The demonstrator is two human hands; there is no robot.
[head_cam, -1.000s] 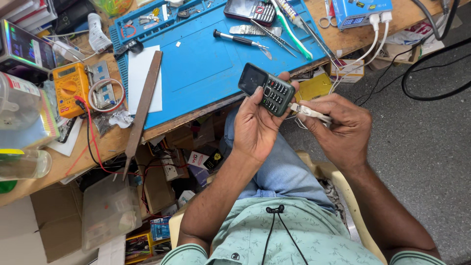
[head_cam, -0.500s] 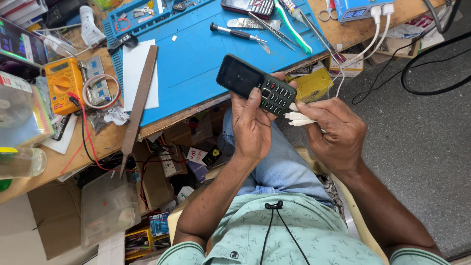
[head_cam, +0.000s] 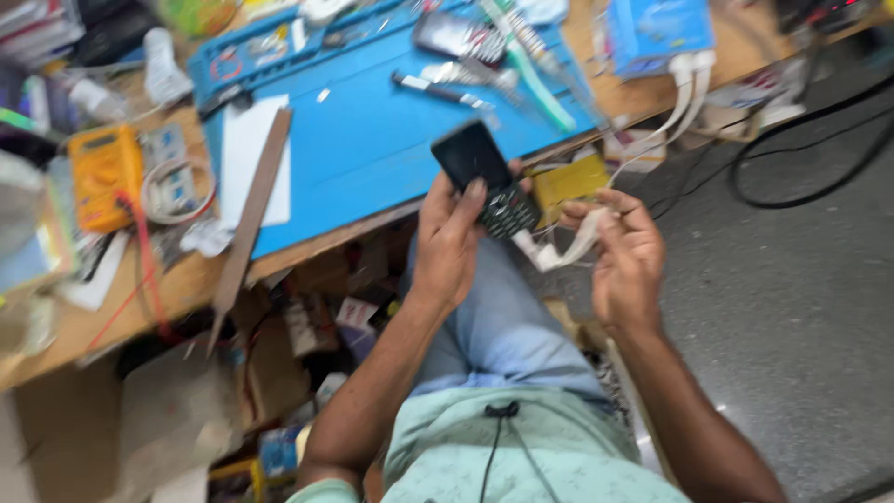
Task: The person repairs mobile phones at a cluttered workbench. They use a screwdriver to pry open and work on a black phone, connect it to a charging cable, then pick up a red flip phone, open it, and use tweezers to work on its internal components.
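My left hand (head_cam: 450, 237) grips a black keypad phone (head_cam: 484, 177), thumb resting near its dark screen, above my lap at the bench's front edge. My right hand (head_cam: 626, 250) pinches the white plug end of a charger cable (head_cam: 568, 250) just beside the phone's lower end. I cannot tell whether the plug touches the phone; the picture is blurred by motion. The white cable runs up toward the bench.
A blue work mat (head_cam: 372, 140) holds a screwdriver (head_cam: 440, 90), tweezers and a second phone (head_cam: 447, 35). A yellow multimeter (head_cam: 104, 175), a wooden strip (head_cam: 250, 216) and a white sheet lie left. Boxes sit under the bench. Black cables (head_cam: 792, 177) cross the grey floor at right.
The phone and both hands have shifted slightly as the view swung. My right hand has loosened around the white plug, which now sits lower, next to the phone's bottom end.
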